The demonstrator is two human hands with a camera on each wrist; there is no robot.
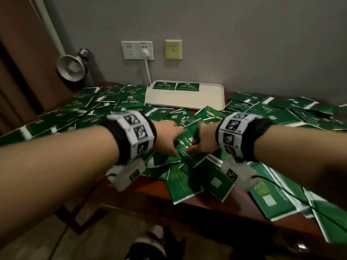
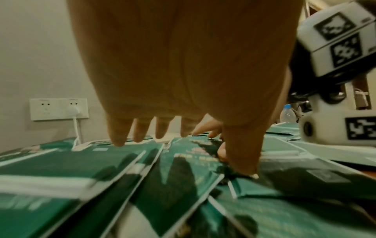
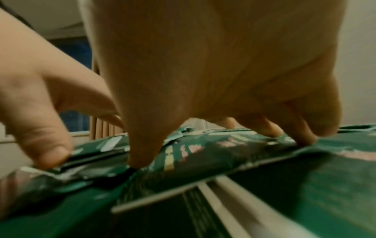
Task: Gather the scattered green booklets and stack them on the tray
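Both hands, left hand [image 1: 168, 136] and right hand [image 1: 203, 139], pinch one glossy flat green booklet [image 1: 185, 140] atop the scattered pile; rectangular cream plastic tray [image 1: 185, 99] behind.

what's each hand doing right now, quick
Left hand: grips the booklet between both hands.
Right hand: grips the same booklet.

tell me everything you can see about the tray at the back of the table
The tray is a shallow cream rectangle with rounded corners and a low raised rim, plastic by the look of it. It lies flat at the far edge of the table against the wall, below the sockets. Two green booklets lie side by side on its far end; the rest of its floor is bare. Scattered booklets crowd its left and near edges, some apparently touching its rim. Neither hand touches it.
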